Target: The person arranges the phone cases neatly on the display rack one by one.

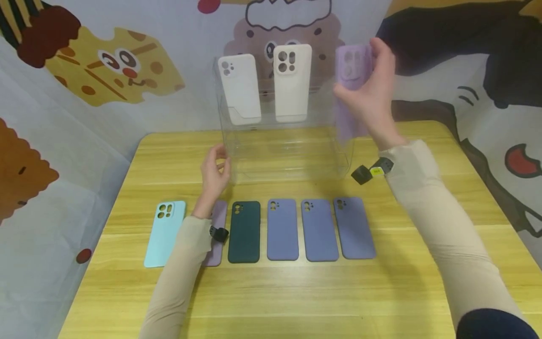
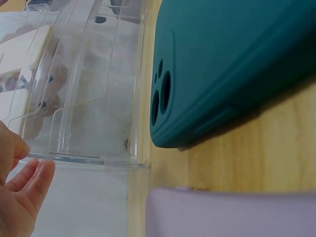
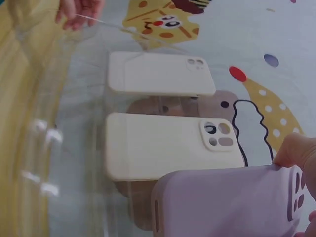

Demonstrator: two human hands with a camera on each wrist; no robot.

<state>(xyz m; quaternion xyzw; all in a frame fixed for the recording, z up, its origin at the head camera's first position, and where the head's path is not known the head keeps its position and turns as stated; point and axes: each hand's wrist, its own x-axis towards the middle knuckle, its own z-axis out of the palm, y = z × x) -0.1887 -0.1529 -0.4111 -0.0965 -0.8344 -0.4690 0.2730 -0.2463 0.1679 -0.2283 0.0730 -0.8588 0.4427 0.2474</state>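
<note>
My right hand (image 1: 374, 92) grips a lilac phone case (image 1: 353, 61) by its sides near the camera cutouts, at the right end of a clear plastic display stand (image 1: 288, 155). In the right wrist view, the lower end of that lilac case (image 3: 222, 202) is at the front of the view. My left hand (image 1: 215, 172) holds the stand's left edge; in the left wrist view, thumb and fingers (image 2: 42, 180) lie on either side of the clear rim. A white phone case (image 1: 241, 89) and a cream phone case (image 1: 292, 84) lean upright in the stand's upper tier.
Along the table (image 1: 296, 301) lies a row of phone cases: light blue (image 1: 163, 235), a lilac one (image 1: 218, 216) partly behind my left forearm, dark green (image 1: 244, 233), then several blue-purple ones (image 1: 282, 230). A cartoon-printed cloth (image 1: 195, 28) hangs behind the stand.
</note>
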